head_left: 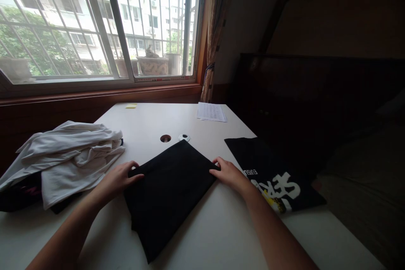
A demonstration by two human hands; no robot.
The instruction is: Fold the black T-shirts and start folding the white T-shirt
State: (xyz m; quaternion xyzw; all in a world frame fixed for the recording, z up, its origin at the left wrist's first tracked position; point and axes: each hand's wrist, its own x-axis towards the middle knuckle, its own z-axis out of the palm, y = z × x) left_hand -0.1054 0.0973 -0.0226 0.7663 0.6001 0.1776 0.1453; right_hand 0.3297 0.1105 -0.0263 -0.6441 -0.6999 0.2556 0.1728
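A folded black garment (pixel 171 190) lies at an angle on the white table in front of me; its exact kind does not show. My left hand (pixel 118 179) pinches its left corner between thumb and fingers. On the opposite side, my right hand (pixel 226 172) grips the right corner the same way. To the right, partly behind my right forearm, rests a black T-shirt (pixel 275 168) with white lettering and a yellow print. A heap of white clothing (pixel 82 152) sits to the left, with dark cloth (pixel 22 194) under it.
The white table (pixel 148 120) reaches toward a barred window. Near its far edge are printed sheets (pixel 211 112) and a yellow sticky note (pixel 130 106). A round cable hole (pixel 165 138) and its loose-looking cover (pixel 184 137) lie mid-table. A curtain (pixel 210 71) hangs beside the window.
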